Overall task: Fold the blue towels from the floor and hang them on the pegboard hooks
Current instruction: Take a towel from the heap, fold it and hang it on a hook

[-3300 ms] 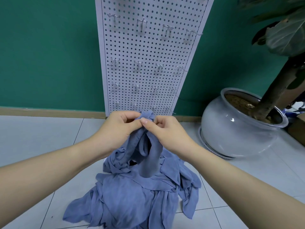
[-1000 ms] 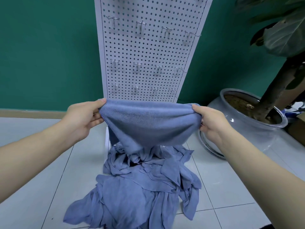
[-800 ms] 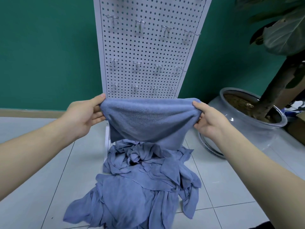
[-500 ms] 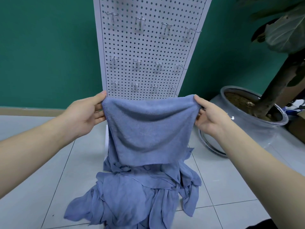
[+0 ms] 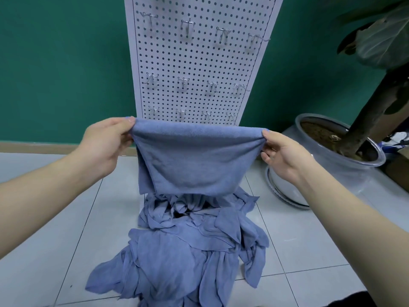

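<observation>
Blue towel (image 5: 194, 160) raised clear of pile since earlier frame, doubled over, fold line pulled taut. Left corner pinched by left hand (image 5: 104, 145), right corner by right hand (image 5: 281, 154), fingers curled round cloth. Towel held just before pegboard (image 5: 199, 63). Towel pile (image 5: 188, 251) left on floor (image 5: 55, 229) at pegboard foot. Hooks (image 5: 188, 26) seen bare.

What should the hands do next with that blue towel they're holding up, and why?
Probably bring the left hand and right hand together to halve the towel again. It hangs stretched wide between them, much wider than a pegboard hook.
</observation>
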`<state>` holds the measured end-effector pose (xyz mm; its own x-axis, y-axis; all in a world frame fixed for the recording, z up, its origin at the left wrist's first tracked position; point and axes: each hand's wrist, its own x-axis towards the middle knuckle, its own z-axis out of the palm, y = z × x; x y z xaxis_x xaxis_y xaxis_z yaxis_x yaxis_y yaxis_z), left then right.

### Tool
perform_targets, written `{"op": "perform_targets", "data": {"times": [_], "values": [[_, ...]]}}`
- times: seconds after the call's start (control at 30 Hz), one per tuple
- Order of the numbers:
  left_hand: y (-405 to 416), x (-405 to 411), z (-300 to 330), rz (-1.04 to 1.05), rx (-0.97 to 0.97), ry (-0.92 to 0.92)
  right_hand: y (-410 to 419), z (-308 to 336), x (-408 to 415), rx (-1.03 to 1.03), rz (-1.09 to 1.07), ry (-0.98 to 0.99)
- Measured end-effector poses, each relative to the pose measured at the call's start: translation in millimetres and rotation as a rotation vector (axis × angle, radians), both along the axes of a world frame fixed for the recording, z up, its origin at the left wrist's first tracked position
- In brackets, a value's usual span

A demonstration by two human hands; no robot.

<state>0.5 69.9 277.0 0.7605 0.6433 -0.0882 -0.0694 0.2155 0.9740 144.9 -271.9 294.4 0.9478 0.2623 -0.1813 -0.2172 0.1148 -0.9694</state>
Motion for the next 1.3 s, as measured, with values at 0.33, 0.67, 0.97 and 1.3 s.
{"op": "perform_targets", "data": {"times": [0.33,0.67,0.97,1.3], "values": [[7,0,17,0.064,0.046,-0.149,11,9,-16,0.135,0.202,-0.142],[13,-7,19,0.138,0.039,-0.121,19,13,-20,0.093,0.172,-0.19],[4,-10,25,0.03,0.071,-0.147,18,11,-20,0.113,0.133,-0.19],[14,-8,9,0.157,0.215,-0.028,17,4,-18,0.006,0.078,-0.194]]}}
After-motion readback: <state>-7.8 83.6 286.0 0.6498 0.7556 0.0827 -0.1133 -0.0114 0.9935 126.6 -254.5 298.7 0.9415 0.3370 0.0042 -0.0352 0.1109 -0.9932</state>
